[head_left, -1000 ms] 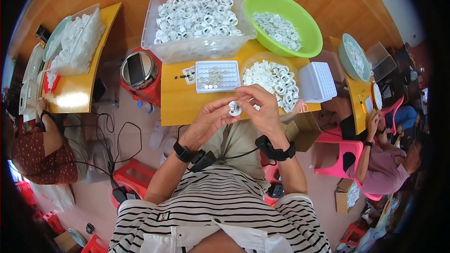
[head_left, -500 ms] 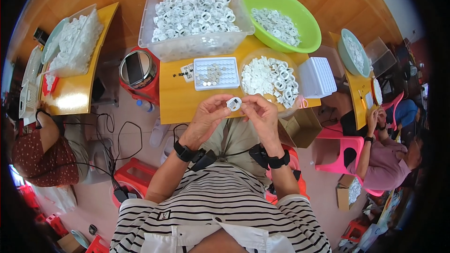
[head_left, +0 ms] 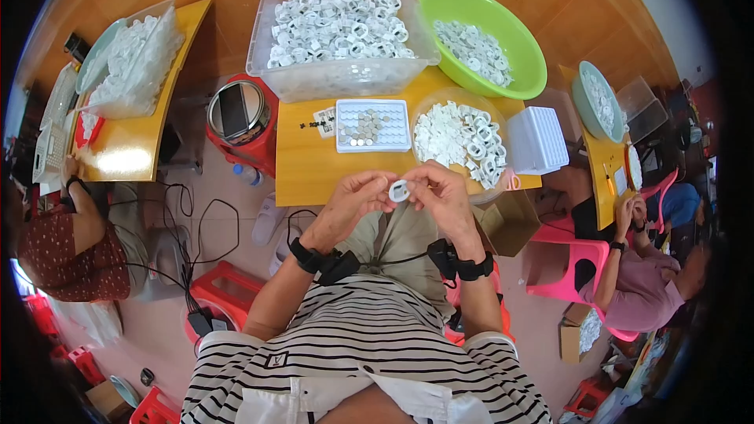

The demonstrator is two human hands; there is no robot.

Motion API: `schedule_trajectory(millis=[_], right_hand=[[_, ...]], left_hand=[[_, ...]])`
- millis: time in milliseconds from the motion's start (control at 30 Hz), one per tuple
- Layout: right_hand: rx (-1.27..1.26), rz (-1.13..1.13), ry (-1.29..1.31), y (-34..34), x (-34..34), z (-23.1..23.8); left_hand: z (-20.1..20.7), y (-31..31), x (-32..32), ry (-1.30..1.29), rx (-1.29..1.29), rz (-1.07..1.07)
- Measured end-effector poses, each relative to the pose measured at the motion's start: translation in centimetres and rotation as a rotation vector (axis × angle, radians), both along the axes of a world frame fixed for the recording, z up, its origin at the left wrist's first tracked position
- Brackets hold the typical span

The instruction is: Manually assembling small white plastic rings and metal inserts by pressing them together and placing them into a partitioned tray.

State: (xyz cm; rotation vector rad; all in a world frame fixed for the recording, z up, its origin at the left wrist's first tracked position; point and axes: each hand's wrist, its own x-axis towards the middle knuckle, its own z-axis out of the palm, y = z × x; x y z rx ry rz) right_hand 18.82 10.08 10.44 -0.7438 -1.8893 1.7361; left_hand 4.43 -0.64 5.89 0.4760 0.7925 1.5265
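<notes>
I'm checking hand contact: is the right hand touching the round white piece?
Touching: the head view shows the right hand pinching the white piece at its edge.

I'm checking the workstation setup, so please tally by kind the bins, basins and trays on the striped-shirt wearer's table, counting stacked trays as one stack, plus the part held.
Rectangular clear plastic bin: 1
Lime-green basin: 1
Round translucent tray: 1
Flat white dimpled tray: 1
Stack of white trays: 1
Held round white plastic part: 1
Total: 6

Workshop with tubs (head_left: 345,82) of parts (head_left: 338,27)
</notes>
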Motion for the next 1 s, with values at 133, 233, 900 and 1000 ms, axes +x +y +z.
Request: schedule_trajectory(millis=[133, 233, 900, 1000], right_hand=[[0.129, 0.141, -0.132, 0.4, -1.4, 0.2], [0.008, 0.148, -0.219, 1.2, -3.3, -0.8], [0.76, -0.171, -0.283, 2.8, -8.8, -5.2], [0.51, -0.167, -0.159, 1.9, -8.2, -3.5]], left_hand=[[-1.1, -0.7, -0.5, -0.035, -0.004, -0.054], [-1.2, -1.2, -1.2, -0.121, -0.047, 0.001], [-2.2, -2.1, -3.5, -0.234, -0.036, 0.23], [-2.0, -2.3, -3.7, -0.206, -0.053, 0.241]])
